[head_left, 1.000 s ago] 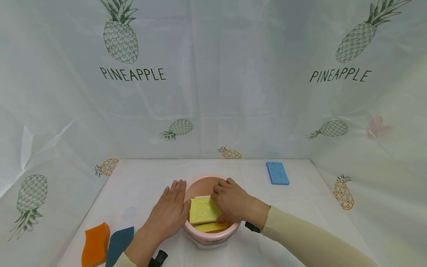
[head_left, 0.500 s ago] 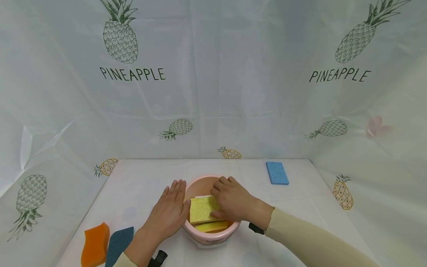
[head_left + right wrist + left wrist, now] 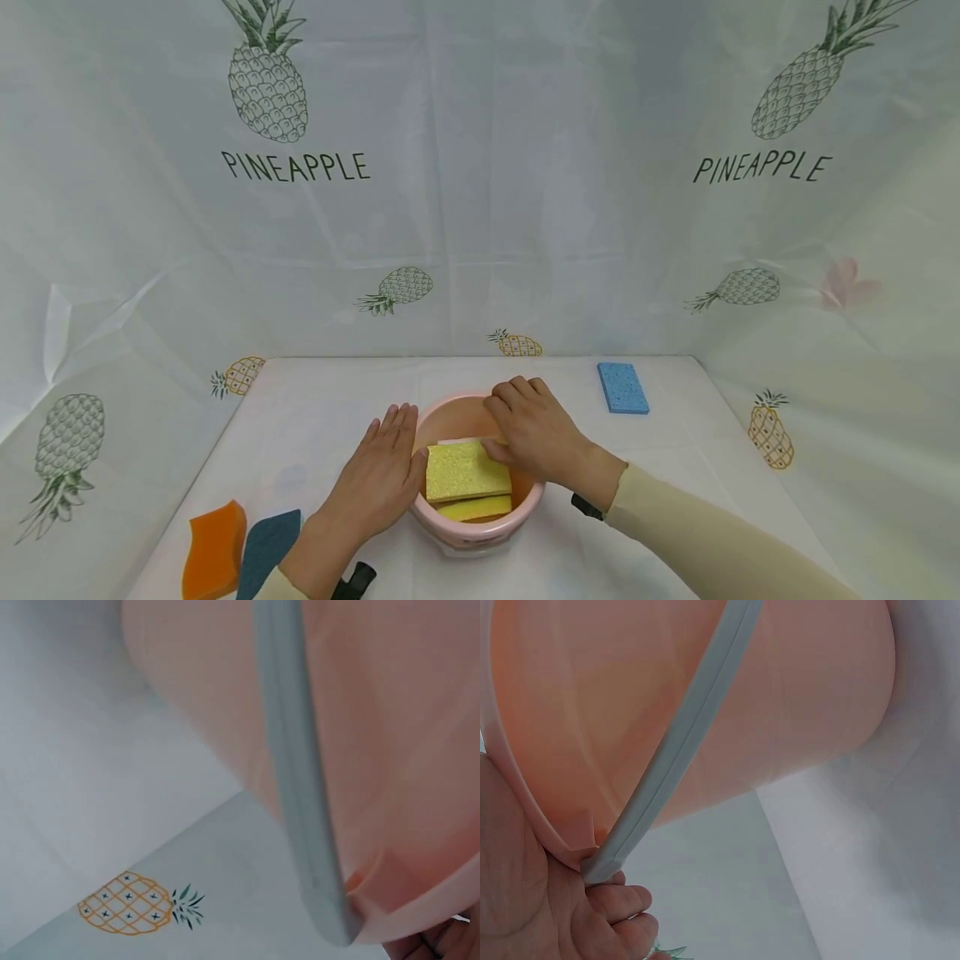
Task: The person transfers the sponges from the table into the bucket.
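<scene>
In the middle of the head view stands a pink bucket (image 3: 487,537) with a grey handle (image 3: 682,735). Stacked inside it are a yellow sponge (image 3: 468,471) and another yellow sponge (image 3: 474,509) below. My left hand (image 3: 384,475) rests against the bucket's left rim, its fingers straight. At the right rim is my right hand (image 3: 538,429), above the bucket's inside, with loosely bent fingers and the thumb close to the top sponge's corner. Nothing shows in its grip. In the right wrist view only a bit of that hand appears behind the rim.
A blue sponge (image 3: 623,388) lies at the back right of the white table (image 3: 330,396). Front left, an orange sponge (image 3: 213,546) and a dark blue sponge (image 3: 267,546) lie beside my left forearm. A pineapple-print sheet (image 3: 562,208) hangs behind and at both sides.
My right hand has let go of the top yellow sponge and moved up and right to the bucket's rim. The left hand has stayed in place.
</scene>
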Tool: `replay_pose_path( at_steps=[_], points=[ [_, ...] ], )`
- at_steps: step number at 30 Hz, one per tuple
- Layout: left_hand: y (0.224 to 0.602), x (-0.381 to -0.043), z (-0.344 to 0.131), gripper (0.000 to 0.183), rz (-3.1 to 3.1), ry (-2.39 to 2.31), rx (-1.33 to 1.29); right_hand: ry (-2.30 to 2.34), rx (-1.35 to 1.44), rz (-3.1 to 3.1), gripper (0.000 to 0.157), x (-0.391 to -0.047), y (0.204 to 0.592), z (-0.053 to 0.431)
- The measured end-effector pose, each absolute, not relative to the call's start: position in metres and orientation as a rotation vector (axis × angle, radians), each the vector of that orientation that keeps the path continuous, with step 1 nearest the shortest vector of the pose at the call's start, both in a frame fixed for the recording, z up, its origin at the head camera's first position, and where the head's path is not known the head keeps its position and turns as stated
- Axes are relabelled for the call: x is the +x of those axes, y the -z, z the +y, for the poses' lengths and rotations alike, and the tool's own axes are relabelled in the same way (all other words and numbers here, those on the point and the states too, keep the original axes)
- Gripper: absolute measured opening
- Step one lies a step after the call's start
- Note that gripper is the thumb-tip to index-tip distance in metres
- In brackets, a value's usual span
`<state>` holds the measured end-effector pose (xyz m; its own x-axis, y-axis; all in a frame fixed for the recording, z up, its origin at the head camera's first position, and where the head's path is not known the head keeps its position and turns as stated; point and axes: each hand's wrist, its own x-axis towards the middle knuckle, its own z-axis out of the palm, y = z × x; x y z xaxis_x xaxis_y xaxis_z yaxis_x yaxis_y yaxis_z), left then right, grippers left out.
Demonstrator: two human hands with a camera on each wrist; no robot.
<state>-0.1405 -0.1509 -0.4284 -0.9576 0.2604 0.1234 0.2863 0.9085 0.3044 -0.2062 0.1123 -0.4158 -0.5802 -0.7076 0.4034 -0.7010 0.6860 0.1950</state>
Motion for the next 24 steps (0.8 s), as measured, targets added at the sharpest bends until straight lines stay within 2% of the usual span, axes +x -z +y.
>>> replay_pose_path(
  at_steps=[12, 24],
  points=[
    [0.430, -0.141, -0.151, 0.065, -2.965, 0.487, -0.440, -0.004, 0.918, -2.426, 0.044, -0.223, 0.418, 0.131],
    [0.431, -0.142, -0.151, 0.066, -2.980, 0.497, -0.425, -0.166, 0.661, -2.383, 0.055, -0.252, 0.437, 0.166]
  ],
)
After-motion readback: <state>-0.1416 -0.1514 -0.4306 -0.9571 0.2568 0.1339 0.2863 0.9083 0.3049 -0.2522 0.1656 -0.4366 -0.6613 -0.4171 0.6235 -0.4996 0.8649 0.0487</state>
